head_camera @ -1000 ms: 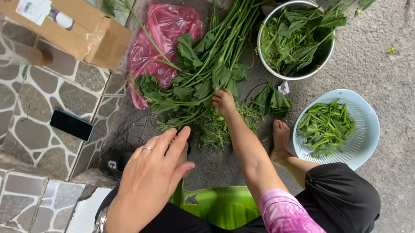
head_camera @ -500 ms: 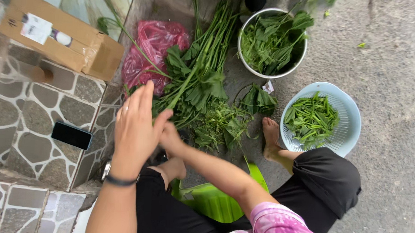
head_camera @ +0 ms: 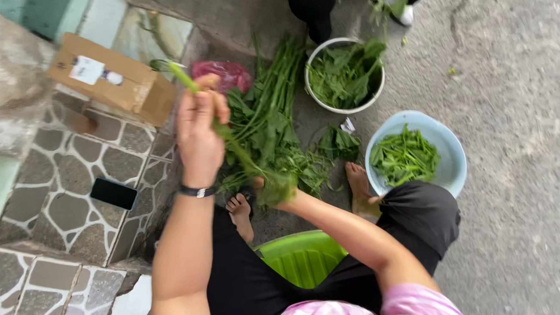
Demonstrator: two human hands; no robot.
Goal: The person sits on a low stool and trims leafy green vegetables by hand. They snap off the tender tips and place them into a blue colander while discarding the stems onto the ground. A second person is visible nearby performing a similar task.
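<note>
My left hand (head_camera: 199, 132) is raised and closed around the upper end of a long green vegetable stalk (head_camera: 233, 146). The stalk slants down to my right hand (head_camera: 272, 188), which grips its leafy lower end and is mostly hidden by the leaves. Both hands hover over a pile of long-stemmed leafy greens (head_camera: 272, 116) lying on the ground. A black band sits on my left wrist.
A white bowl of picked leaves (head_camera: 343, 75) and a pale blue basin of cut green stems (head_camera: 415, 157) stand on the concrete. A pink plastic bag (head_camera: 224, 73), a cardboard box (head_camera: 110, 77), a dark phone (head_camera: 113, 193), a green stool (head_camera: 301, 256) and another person's feet (head_camera: 315, 8) are nearby.
My left hand rose from low over the stone step and closed on a stalk. My right hand left the pile and now holds the same stalk's leafy end.
</note>
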